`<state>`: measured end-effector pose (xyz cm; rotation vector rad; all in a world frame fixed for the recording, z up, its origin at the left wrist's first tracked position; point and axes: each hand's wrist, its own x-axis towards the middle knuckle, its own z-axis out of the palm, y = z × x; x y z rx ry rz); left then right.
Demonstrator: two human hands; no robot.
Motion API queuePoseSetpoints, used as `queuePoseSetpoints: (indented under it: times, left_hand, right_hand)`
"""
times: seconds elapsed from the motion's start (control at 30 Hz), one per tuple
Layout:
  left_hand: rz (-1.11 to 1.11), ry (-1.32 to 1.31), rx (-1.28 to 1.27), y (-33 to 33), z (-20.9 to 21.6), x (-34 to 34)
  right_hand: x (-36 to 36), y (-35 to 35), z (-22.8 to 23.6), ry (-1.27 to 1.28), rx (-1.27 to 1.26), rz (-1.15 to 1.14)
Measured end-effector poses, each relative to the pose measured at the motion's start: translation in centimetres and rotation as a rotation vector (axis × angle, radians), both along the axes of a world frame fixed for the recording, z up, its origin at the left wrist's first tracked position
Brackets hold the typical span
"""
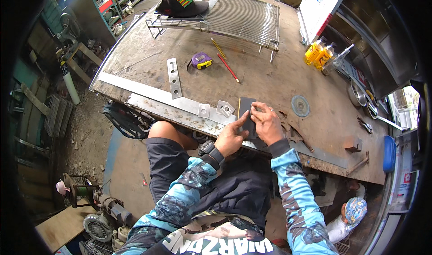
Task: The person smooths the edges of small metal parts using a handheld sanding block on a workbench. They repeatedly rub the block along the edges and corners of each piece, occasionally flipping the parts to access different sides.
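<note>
Several square metal plates [204,106] lie already holed; the left hand [230,138] and right hand [268,123], fingers bent, grip unclear, meet at a dark slab [245,105], work seemingly unfinished.

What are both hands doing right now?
Left hand: fingers partly curled at the dark grey, flat rectangular piece; firm grip cannot be told.
Right hand: fingers bent over that piece; whether it holds anything cannot be told.
</note>
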<state>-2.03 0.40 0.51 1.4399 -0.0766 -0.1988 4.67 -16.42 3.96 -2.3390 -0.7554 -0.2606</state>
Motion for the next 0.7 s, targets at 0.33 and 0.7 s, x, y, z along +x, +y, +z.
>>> queuePoseSetpoints:
  times: [0.33, 0.7]
  left_hand:
    - [0.105, -0.181, 0.231, 0.1, -0.7, -0.4]
    - [0.089, -0.121, 0.227, 0.1, -1.1, 0.0]
  right_hand:
    - [-4.8, -1.0, 0.1, 0.047, -0.002, -0.005]
    - [-5.8, -1.0, 0.2, 0.017, -0.001, -0.020]
